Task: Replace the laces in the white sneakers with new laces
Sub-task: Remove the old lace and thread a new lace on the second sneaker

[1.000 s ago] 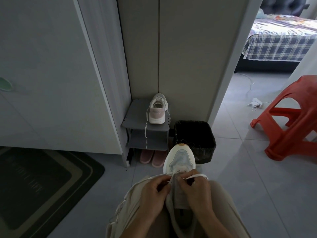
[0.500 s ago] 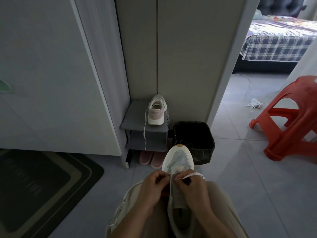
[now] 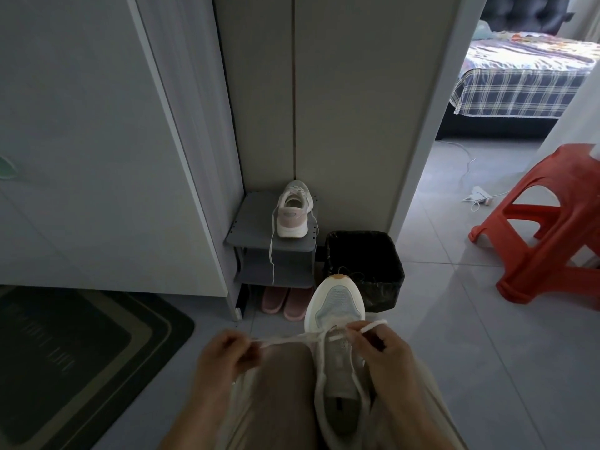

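A white sneaker (image 3: 336, 306) lies on my lap, toe pointing away from me. A white lace (image 3: 292, 338) runs through its front eyelets and stretches out to the left. My left hand (image 3: 227, 355) pinches one end of that lace, out to the left of the shoe. My right hand (image 3: 380, 349) pinches the other end just above the shoe's tongue. The second white sneaker (image 3: 293, 211), with a pink heel, stands on a grey shoe rack (image 3: 246, 235), a loose lace (image 3: 271, 254) hanging down from it.
A black bin (image 3: 363, 271) stands right of the rack, behind the held shoe. Pink slippers (image 3: 282, 302) sit under the rack. A red plastic stool (image 3: 548, 222) is at the right, a dark doormat (image 3: 81, 352) at the left. A power strip (image 3: 480, 194) lies beyond the doorway.
My left hand has moved out to the left, drawing the lace taut across my lap. My right hand stays at the tongue with the other end.
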{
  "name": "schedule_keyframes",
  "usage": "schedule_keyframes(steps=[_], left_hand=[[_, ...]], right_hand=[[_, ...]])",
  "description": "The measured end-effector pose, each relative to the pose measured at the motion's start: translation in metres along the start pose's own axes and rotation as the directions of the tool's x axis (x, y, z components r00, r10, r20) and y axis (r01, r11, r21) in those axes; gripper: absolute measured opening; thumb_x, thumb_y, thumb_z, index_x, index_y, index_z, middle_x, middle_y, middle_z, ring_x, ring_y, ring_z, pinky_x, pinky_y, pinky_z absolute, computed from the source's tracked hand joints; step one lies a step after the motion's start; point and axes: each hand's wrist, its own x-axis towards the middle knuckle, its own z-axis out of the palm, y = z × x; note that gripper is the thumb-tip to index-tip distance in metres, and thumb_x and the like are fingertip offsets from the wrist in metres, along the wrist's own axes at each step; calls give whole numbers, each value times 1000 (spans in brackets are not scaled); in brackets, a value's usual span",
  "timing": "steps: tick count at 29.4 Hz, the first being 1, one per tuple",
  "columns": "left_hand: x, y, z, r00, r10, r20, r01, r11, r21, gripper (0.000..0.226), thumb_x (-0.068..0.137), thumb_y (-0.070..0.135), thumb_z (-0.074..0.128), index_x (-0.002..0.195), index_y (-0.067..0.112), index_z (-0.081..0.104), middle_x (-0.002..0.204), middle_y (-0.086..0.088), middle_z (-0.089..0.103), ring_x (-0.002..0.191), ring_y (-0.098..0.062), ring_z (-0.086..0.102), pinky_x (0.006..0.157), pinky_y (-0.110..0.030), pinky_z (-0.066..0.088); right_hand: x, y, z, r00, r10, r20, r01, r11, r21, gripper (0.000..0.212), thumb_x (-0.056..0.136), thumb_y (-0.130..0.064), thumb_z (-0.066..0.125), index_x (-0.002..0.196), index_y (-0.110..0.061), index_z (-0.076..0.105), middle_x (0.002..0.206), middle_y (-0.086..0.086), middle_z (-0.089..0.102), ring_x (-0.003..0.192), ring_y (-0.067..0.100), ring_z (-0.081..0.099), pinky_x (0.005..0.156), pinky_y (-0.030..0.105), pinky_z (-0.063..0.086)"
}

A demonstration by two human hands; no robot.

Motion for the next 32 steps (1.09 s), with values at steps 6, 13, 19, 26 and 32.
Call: schedule_keyframes(steps=[6,13,19,26,32], left_hand=[[34,-3,-138,923,-150,-355,100,983,-156,14,94,4,44,87,3,55,71,-14,64,57,-15,64,44,-19,53],[32,-18,-115,950,227,-214,14,653,757,10,84,2,63,93,0,63,88,-20,64,77,-30,60,65,-32,47],[-7,-11,27,678,604,419,-707,380,596,10,87,30,49,88,31,59,83,24,51,77,2,51,68,-13,39],[-2,-13,74,732,494,469,-665,370,648,19,93,27,50,111,24,55,109,10,58,97,-4,51,84,-16,40],[-5,-9,65,684,520,511,-706,298,642,15,93,27,52,107,20,53,99,14,47,88,-4,53,70,-11,36]], right_hand=[[-4,3,-12,996,-6,83,13,996,-83,14,87,-12,61,83,-25,63,75,-8,66,62,-4,60,54,8,45],[10,11,-34,991,-135,-4,125,929,-347,18,82,-11,66,96,-21,61,91,-7,59,75,8,57,66,16,45],[34,26,-48,875,-403,270,464,532,-709,48,59,-10,85,102,-20,65,102,1,59,88,17,61,69,16,45],[34,18,-50,863,-435,255,491,608,-624,39,66,-10,80,96,-19,58,103,-5,54,83,3,55,70,9,43],[25,25,-50,891,-244,382,448,604,-659,21,87,-27,59,108,-28,55,90,-30,35,89,-5,36,82,5,28]])
